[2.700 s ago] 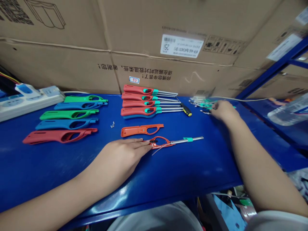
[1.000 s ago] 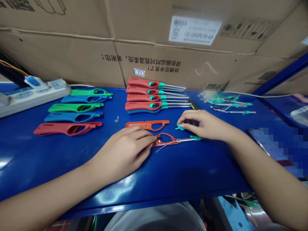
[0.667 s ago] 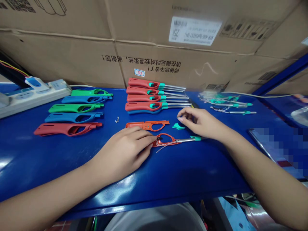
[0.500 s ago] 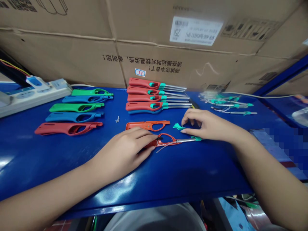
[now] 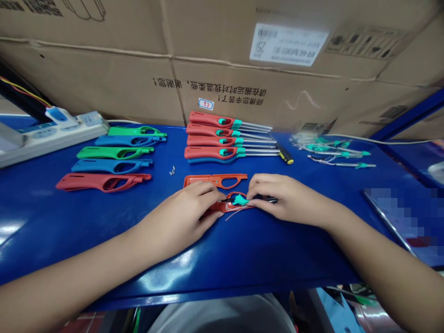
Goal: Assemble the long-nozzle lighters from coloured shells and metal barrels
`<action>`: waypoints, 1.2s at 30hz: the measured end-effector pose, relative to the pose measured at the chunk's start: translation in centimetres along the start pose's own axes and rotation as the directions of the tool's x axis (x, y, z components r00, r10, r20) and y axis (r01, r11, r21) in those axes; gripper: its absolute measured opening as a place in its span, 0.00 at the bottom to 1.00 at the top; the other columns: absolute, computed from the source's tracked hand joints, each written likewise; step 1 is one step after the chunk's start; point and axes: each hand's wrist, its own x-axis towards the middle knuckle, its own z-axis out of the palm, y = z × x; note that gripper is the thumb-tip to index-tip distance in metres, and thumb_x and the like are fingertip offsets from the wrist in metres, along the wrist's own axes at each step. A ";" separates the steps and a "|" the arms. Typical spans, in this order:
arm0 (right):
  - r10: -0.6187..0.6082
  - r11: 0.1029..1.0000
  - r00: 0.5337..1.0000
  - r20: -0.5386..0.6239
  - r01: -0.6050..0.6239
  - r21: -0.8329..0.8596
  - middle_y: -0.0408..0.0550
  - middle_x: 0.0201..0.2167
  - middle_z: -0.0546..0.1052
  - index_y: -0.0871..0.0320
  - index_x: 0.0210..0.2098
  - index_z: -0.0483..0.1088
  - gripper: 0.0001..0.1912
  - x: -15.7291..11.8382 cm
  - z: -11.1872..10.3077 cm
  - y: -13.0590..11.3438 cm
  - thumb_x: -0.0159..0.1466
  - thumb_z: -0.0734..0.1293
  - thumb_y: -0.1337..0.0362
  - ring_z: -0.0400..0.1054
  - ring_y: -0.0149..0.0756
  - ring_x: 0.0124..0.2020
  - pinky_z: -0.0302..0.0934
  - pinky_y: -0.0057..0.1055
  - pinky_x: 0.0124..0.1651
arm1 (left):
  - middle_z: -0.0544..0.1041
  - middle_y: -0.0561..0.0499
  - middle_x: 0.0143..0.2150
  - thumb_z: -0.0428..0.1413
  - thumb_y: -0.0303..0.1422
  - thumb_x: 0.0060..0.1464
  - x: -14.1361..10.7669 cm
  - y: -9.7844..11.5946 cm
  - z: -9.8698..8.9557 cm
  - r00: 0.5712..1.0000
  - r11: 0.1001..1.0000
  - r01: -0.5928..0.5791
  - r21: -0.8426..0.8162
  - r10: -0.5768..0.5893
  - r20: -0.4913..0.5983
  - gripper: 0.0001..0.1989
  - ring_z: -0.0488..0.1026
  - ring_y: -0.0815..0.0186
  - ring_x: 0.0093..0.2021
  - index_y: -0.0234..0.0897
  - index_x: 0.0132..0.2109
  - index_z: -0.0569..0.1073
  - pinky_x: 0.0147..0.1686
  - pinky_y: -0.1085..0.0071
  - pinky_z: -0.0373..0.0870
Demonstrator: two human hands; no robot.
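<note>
I have my left hand (image 5: 189,212) clamped on the orange lighter half-shell (image 5: 227,208), long axis nine-to-three o'clock; the turquoise trigger (image 5: 239,200) lies over it, at three o'clock from that grip; it is at nine o'clock from my right hand (image 5: 282,196), the nearer one, whose grip pinches it.

Upside down on the carton (image 5: 114,64), Chinese print (image 5: 227,86) reads "师傅您辛苦了!" and "请在搬运时对我温柔些,谢谢您!". Its white label (image 5: 289,44) shows 25 and a blurred code starting KFR. The carton's small sticker (image 5: 206,104) bears red digits, seemingly 33. Handling signs (image 5: 367,42) stand beside the label, too blurred to read.
</note>
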 end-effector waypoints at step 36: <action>-0.208 0.897 0.977 0.040 0.207 -0.391 0.48 0.37 0.76 0.59 0.40 0.71 0.11 0.4 2.3 -0.9 0.74 0.58 0.66 0.66 0.33 0.31 0.53 0.30 0.32 | 0.77 0.47 0.48 0.60 0.28 0.61 -0.1 0.8 -0.4 0.994 0.993 0.099 -0.064 -0.095 0.057 0.11 0.76 0.57 0.49 0.37 0.50 0.76 0.51 0.59 0.73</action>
